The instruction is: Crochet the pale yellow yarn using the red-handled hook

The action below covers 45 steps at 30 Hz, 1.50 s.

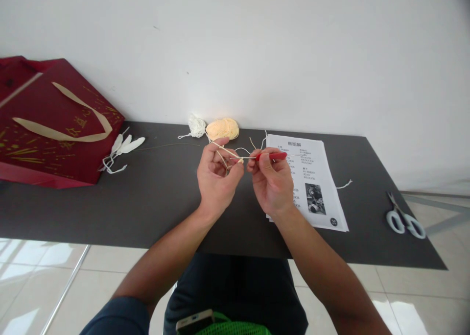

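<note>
My right hand (271,180) is closed round a red-handled crochet hook (271,155), whose thin metal tip points left toward my other hand. My left hand (217,176) pinches a strand of pale orange yarn (224,151) wound over its fingers, held above the dark table (154,198). The strand runs back to a flat pale orange yarn ball (222,128) by the wall. A small white yarn bundle (197,126) lies next to that ball.
A printed instruction sheet (312,180) lies under my right hand. A dark red gift bag (51,124) lies flat at the left, with white petal-shaped pieces (123,149) beside it. Scissors (404,220) rest near the right edge. A phone (194,320) sits in my lap.
</note>
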### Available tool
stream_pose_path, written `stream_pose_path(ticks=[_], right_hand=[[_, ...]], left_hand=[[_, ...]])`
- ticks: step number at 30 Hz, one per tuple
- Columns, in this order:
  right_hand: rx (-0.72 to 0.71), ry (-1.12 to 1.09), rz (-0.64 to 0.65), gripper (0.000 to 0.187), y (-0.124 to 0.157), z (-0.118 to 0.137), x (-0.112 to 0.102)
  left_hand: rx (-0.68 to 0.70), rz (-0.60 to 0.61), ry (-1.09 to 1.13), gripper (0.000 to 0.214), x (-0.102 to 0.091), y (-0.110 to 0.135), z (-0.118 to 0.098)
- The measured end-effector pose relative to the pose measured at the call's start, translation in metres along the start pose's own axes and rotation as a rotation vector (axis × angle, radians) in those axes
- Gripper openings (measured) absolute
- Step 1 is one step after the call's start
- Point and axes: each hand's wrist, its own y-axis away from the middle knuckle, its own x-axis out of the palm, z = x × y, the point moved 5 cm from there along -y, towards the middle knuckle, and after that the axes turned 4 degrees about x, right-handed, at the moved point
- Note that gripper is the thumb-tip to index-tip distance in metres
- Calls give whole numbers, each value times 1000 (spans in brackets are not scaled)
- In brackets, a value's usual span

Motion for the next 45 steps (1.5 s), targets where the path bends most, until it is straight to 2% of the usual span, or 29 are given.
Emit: stream_pose_path(ticks=[14,22,26,31,37,45], right_hand=[[-198,39,4,26,-3,15,-5],[-279,104,16,25,-2,16,-6],[-368,201,12,24,-1,15,-8],[-597,319,78,15,7,20,-5],[-812,525,169,26,18,30,5],[-863,586,274,36,16,30,2]], left_hand=[[165,-7,-86,48,1,-1,-8],[140,-38,-143,47,0,2,-10],[115,-69,-176,46,-1,1,-12],[90,-113,-251,45,-4,-1,-13],[94,-135,-310,47,-6,-3,-13],[98,-96,-299,49,-9,-7,-10]])
